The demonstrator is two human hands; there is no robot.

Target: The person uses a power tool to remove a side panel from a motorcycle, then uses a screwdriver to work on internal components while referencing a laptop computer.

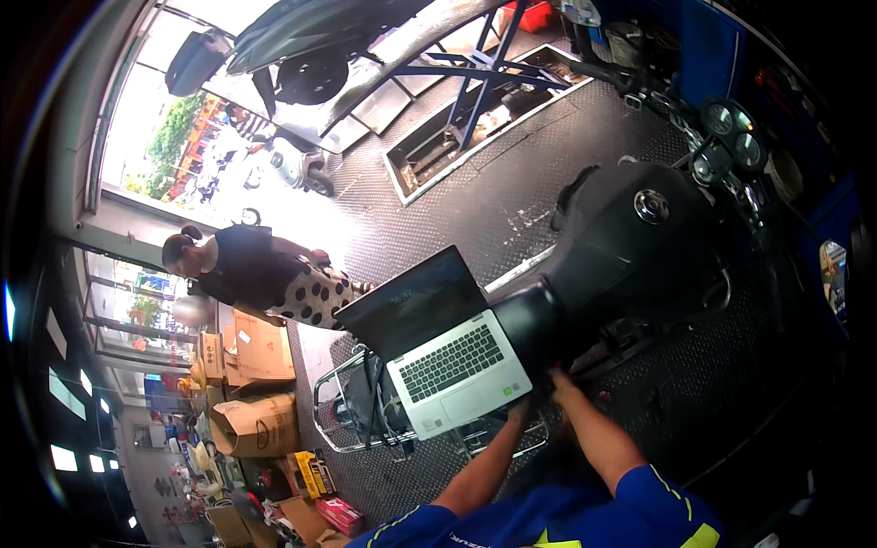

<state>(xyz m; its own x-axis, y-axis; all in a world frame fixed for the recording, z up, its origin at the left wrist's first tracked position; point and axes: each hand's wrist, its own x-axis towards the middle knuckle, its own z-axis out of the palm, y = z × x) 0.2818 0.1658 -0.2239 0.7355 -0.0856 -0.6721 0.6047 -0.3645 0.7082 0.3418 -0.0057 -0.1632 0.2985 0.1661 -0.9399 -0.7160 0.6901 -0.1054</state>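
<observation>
An open silver laptop with a dark screen rests on the black seat and rear rack of a black motorcycle. My left hand is at the laptop's near right corner, partly under its edge, and its fingers are hidden. Close by on the right, my right hand is low against the near side of the seat. Shadow covers its fingers, so I cannot tell whether it grips anything. Behind the laptop, a chrome rack sticks out at the motorcycle's tail.
A person in a dark top and dotted garment stands beyond the laptop on the left. Cardboard boxes are piled at the left. A raised scooter and a blue scissor lift stand over a floor pit at the back.
</observation>
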